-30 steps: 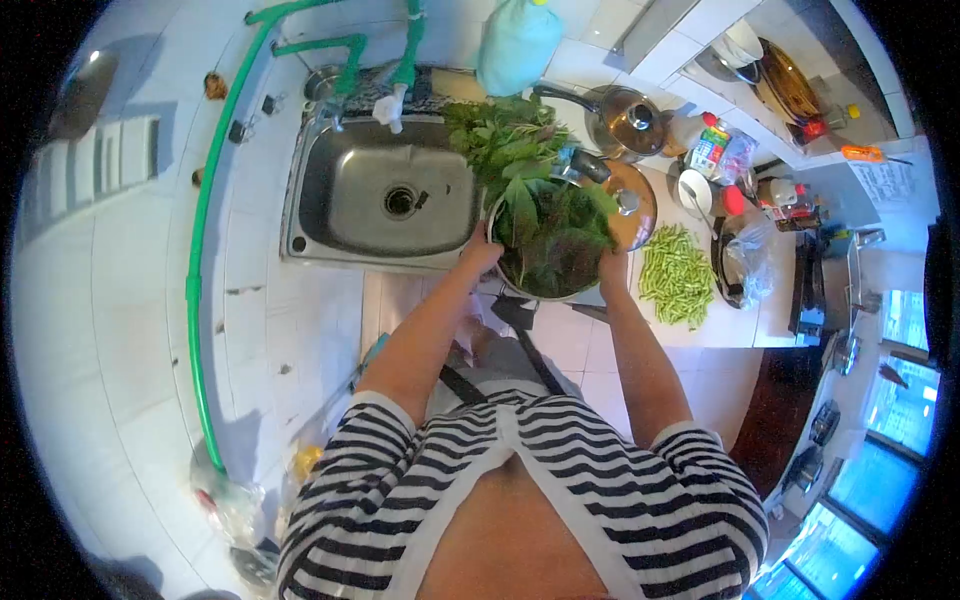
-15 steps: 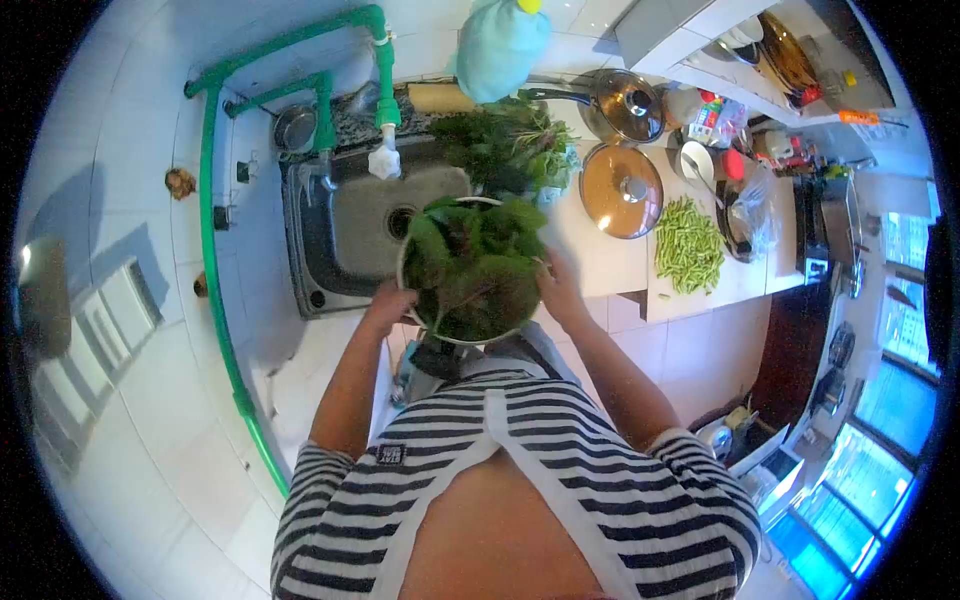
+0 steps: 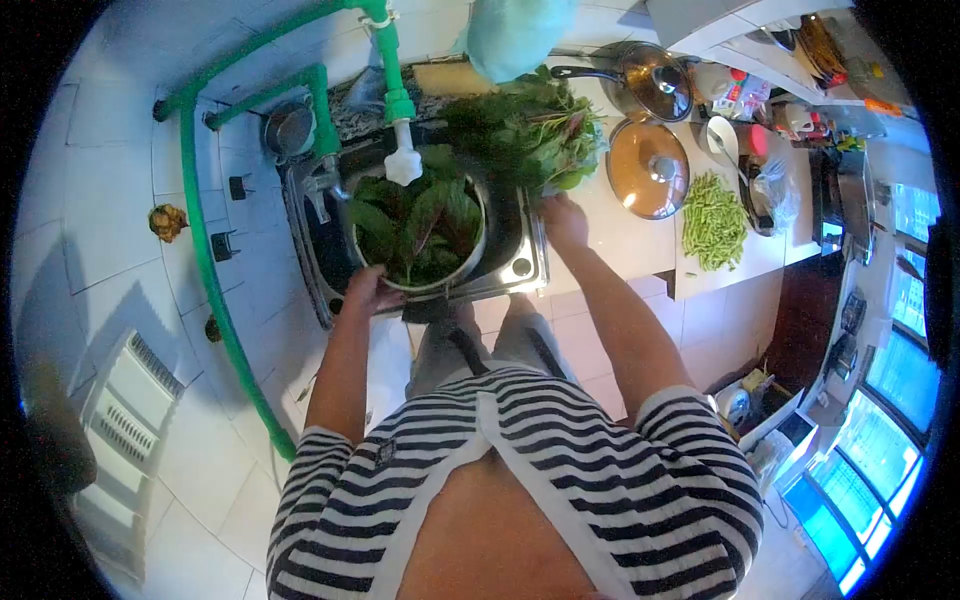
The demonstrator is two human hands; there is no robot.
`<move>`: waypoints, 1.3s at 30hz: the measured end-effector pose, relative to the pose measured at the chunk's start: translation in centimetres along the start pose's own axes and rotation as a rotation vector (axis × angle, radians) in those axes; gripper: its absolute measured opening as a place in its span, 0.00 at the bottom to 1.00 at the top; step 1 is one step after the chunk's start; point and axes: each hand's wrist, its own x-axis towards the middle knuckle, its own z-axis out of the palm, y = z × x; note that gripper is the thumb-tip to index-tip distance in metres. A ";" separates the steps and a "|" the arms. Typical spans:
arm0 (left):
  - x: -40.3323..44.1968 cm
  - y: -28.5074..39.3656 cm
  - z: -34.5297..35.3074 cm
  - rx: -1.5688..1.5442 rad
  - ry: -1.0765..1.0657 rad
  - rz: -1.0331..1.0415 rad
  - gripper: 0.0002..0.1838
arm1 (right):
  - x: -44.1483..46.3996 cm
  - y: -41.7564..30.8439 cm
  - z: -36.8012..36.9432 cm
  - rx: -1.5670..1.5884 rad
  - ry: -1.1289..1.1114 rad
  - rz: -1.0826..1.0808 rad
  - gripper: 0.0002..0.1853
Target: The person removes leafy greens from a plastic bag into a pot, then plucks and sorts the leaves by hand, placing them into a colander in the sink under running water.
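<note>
A round pot [image 3: 478, 250] with a pale rim, full of leafy greens [image 3: 420, 225], stands in the sink [image 3: 510, 250] under the white tap [image 3: 403, 165]. My left hand [image 3: 370, 290] grips the near left part of its rim, thumb on top. My right hand [image 3: 565, 222] is off the pot, over the counter just right of the sink's edge. Its fingers are loosely bent and apart, with nothing visible in them. Right beyond its fingertips lies a heap of loose greens [image 3: 540, 130] with reddish stems. The underside of the pot is hidden.
Cut green beans [image 3: 712, 222] are heaped on the counter beside a lidded pan [image 3: 648, 168]. Another lidded pan [image 3: 655, 85] sits behind it. A pale blue bag [image 3: 520, 35] hangs above the greens. Green pipes [image 3: 205, 250] run along the left wall.
The pot of greens has gone from in front of my body, held in both hands, into the sink. My right hand has let go of it and moved toward the loose greens.
</note>
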 end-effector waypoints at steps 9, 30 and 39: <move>8.3 -4.3 1.8 -0.303 -0.021 0.039 0.11 | -0.1 -14.6 -8.8 0.350 0.015 -0.138 0.21; 9.6 -6.8 8.8 -1.139 0.132 -0.181 0.13 | 4.0 0.6 -4.9 -0.246 0.311 -0.038 0.16; 14.7 -6.3 12.9 -1.117 0.025 -0.276 0.16 | -1.0 2.7 -3.9 0.547 0.505 0.185 0.26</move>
